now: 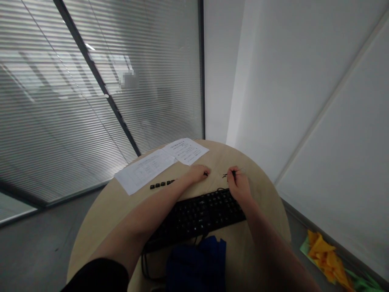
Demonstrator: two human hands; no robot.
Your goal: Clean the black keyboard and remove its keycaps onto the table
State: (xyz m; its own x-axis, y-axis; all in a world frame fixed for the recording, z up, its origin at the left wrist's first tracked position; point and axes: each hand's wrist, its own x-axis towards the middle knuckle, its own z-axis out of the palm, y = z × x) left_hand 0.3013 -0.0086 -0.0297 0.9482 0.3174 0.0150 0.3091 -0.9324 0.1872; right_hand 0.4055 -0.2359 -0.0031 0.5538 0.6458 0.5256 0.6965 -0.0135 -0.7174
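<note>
A black keyboard [202,213] lies aslant across the round table under my forearms. Past its far edge, my left hand [198,173] is closed, with a small black keycap [206,174] at its fingertips. My right hand [239,184] is over the keyboard's far right corner, its fingers pinched round a small black tool with thin wire prongs [233,173]. The tool's exact kind is too small to make out. Several loose black keycaps [163,184] stand in a row to the left, partly hidden behind my left forearm.
Two printed sheets [146,168] lie overlapping at the table's [106,219] far left. Dark blue cloth [197,263] and a black cable [144,265] are at the near side. Yellow and green material [326,255] lies on the floor at right, by the white wall [304,81].
</note>
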